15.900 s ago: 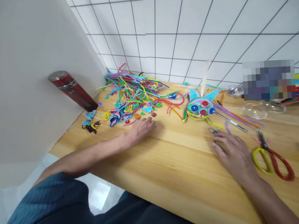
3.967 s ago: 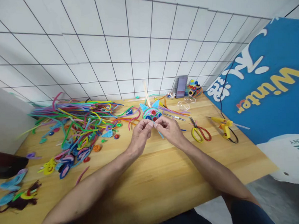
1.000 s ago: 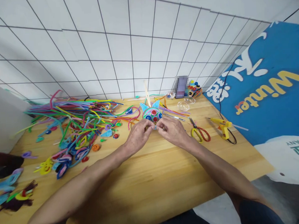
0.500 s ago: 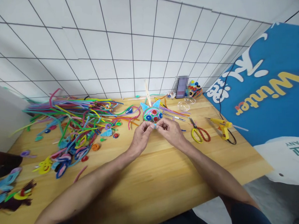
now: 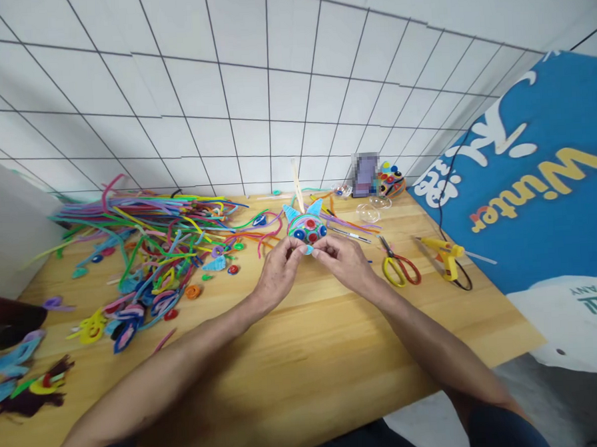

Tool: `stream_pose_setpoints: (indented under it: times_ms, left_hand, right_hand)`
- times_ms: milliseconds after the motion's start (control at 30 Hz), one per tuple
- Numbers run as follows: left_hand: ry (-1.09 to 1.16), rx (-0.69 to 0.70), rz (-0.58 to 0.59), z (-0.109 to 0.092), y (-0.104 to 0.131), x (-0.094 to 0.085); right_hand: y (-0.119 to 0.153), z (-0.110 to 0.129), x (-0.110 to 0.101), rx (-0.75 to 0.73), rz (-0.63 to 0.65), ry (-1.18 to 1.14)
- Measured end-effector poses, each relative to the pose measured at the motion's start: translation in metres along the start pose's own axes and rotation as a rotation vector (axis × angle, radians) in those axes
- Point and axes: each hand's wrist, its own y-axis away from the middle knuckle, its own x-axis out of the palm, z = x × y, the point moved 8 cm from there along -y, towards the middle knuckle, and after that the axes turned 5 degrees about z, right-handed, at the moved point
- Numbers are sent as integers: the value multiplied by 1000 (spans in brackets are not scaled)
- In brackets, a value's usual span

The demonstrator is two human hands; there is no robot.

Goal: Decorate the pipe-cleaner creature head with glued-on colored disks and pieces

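Note:
Between the fingertips of my left hand [image 5: 281, 268] and my right hand [image 5: 341, 260] is a small light-blue fuzzy piece [image 5: 308, 249], like coiled pipe cleaner. Both hands are closed in a pinch on it. Just beyond the fingers sits a round figure [image 5: 306, 226] of coiled, colourful pipe cleaners. It has two pointed blue ears, and red and blue round pieces on its front. A pale wooden stick [image 5: 297, 187] rises behind it. Whether the blue piece touches the figure, I cannot tell.
Left of my hands lies a heap of pipe cleaners [image 5: 148, 218] with loose coiled shapes. On the right are scissors [image 5: 399, 265] and a yellow glue gun [image 5: 445, 256] with its cable. Clear plastic domes [image 5: 368, 212], a phone [image 5: 365, 174] and another colourful figure [image 5: 390, 180] stand near the wall.
The light-blue piece shows a little more between my fingertips. My hands keep their pinch with only small finger movements, and the whole view has shifted slightly.

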Motion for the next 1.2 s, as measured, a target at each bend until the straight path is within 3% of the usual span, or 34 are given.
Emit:
stream_pose_setpoints:
  times_ms: [267,333,467,567,667,967,1067,1200]
  left_hand:
    - [289,-136,-68,22,8,14]
    - [230,-122,-10,19,7,12]
    - [-87,49,122,-5,0,2]
    - [-222,107,150,-14,-3,-3]
    - [-184,86,94,-13,-2,-4]
    - [282,-89,-112,15,8,9]
    - [251,-89,-27,12,4,8]
    - [-17,1,144,-4,-5,0]
  right_hand:
    - [3,-10,8,114,-60,-216]
    - [2,-8,6,94,-51,-160]
    - [-1,6,3,-43,22,107]
    - [-2,15,0,-108,51,218]
    - [-4,18,-4,-105,32,159]
    - [-8,-1,6,60,2,-178]
    - [-8,2,4,29,24,-111]
    - [-9,17,-3,-105,68,68]
